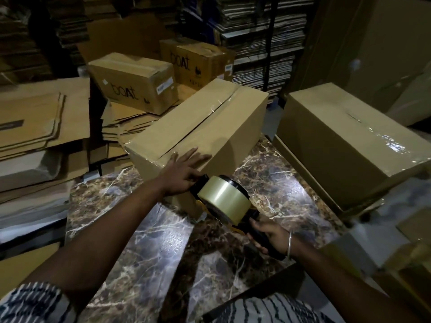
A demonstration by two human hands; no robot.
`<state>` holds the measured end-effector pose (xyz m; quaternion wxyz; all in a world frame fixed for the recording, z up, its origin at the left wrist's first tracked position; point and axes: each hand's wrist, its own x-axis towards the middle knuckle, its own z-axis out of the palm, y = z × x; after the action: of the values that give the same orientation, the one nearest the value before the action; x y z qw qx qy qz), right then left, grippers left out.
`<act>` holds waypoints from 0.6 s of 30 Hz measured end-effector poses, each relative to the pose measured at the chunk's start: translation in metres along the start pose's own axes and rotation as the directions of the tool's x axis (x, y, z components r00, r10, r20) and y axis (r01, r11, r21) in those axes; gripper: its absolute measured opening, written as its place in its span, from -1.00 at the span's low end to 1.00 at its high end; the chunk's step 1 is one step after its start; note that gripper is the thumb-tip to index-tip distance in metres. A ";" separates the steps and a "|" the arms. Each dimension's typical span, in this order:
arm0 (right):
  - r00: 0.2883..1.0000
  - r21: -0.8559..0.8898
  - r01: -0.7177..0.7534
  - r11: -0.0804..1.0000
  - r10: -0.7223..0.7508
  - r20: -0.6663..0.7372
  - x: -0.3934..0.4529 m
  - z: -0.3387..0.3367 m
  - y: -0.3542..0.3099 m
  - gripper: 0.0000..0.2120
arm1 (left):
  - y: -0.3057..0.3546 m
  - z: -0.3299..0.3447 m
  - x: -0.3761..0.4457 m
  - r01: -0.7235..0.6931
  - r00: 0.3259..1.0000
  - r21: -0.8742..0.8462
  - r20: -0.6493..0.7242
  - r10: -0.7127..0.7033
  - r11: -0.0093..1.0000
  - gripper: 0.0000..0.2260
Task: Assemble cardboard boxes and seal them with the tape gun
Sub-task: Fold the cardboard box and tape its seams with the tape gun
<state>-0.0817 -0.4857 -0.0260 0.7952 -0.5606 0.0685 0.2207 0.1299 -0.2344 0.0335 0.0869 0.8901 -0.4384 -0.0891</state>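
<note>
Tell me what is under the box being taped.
The box sits on a marble table, its far end over flattened cardboard. The left hand presses its near top edge. The surface directly beneath is hidden.

A long brown cardboard box (198, 127) lies closed on the tabletop (144, 241), clear tape along its top seam. The tape gun (224, 201), black and yellow with a big clear roll, touches the box's near end
</note>
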 end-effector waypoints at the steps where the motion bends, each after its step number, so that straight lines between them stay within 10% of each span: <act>1: 1.000 0.002 0.000 1.000 0.000 0.007 0.002 0.000 0.000 -0.04 | 0.001 -0.002 0.000 0.010 1.000 -0.004 0.021 -0.010 1.000 -0.70; 11: 0.994 0.118 0.047 0.992 -0.059 0.096 0.022 -0.001 -0.010 -0.11 | 0.007 -0.013 -0.003 0.046 0.994 -0.070 0.102 -0.039 0.996 -0.80; 18: 0.989 0.201 -0.102 0.974 0.121 -0.085 0.027 -0.038 0.004 -0.18 | 0.011 -0.018 -0.008 0.064 0.998 -0.238 0.024 -0.060 0.969 -0.84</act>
<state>-0.0539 -0.5122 -0.0529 0.8287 -0.4847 0.1595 0.2298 0.1211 -0.2336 0.0539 0.1866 0.8857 -0.3973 -0.1514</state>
